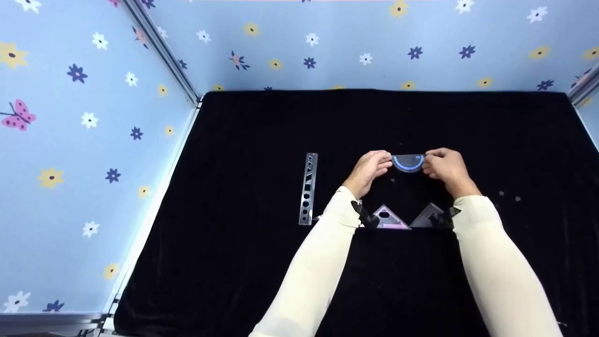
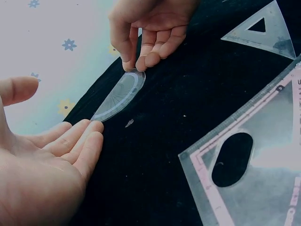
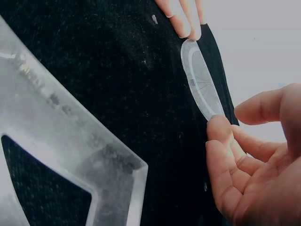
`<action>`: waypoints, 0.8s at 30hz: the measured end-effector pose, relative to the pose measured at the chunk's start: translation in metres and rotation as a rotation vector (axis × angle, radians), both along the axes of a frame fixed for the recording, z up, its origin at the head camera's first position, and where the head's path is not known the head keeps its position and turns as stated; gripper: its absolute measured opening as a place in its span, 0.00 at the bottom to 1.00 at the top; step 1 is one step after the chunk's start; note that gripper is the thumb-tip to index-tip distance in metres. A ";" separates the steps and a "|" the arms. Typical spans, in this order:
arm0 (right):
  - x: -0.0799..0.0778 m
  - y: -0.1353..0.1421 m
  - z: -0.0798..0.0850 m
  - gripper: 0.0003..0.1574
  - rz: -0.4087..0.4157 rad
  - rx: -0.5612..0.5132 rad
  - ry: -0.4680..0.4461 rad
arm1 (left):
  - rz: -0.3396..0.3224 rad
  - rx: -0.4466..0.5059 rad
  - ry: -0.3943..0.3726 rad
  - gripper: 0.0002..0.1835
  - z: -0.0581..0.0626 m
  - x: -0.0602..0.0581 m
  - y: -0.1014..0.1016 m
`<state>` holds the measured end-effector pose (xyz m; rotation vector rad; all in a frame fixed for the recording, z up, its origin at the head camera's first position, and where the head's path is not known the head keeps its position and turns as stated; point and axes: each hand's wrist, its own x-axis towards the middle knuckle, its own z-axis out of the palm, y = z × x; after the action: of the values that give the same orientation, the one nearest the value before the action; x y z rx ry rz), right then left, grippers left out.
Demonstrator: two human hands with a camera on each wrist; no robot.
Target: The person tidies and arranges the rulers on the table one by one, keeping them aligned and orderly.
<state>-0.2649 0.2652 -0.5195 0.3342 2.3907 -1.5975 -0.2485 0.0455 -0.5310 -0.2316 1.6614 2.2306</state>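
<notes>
A clear half-round protractor [image 1: 408, 163] with a blue scale lies between the two hands on the black cloth, its straight edge facing the back wall. My left hand [image 1: 370, 171] touches its left end with extended fingertips; in the left wrist view the thumb stands well apart. At the opposite end, the fingertips of my right hand [image 1: 445, 167] touch the protractor, fingers slightly bent, and the right wrist view has a gap beside the thumb. Nearer me lie a set square with pink markings [image 1: 393, 219] and a clear set square [image 1: 427, 216], both partly hidden by wrist gear.
A clear stencil ruler [image 1: 307, 189] with cut-out shapes lies upright-running to the left of the left forearm. Black cloth [image 1: 234, 262] covers the table. Flowered blue walls [image 1: 318, 47] stand at the back and sides, with a metal rail [image 1: 161, 49] at the left corner.
</notes>
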 end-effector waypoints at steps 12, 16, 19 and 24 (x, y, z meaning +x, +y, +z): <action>0.002 0.004 -0.004 0.08 -0.053 -0.113 -0.011 | -0.023 0.018 0.036 0.27 -0.007 0.003 -0.002; 0.003 0.004 -0.007 0.05 -0.081 -0.139 0.006 | -0.054 0.026 0.064 0.30 -0.010 0.005 -0.006; 0.003 0.003 -0.007 0.02 -0.099 -0.146 0.008 | -0.075 0.023 0.080 0.32 -0.011 0.005 -0.007; 0.001 0.001 -0.007 0.03 -0.101 -0.127 0.004 | -0.105 -0.013 0.110 0.32 -0.010 0.005 -0.006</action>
<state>-0.2641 0.2661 -0.5260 0.4335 2.2953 -1.7852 -0.2437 0.0393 -0.5407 -0.0248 1.7031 2.1898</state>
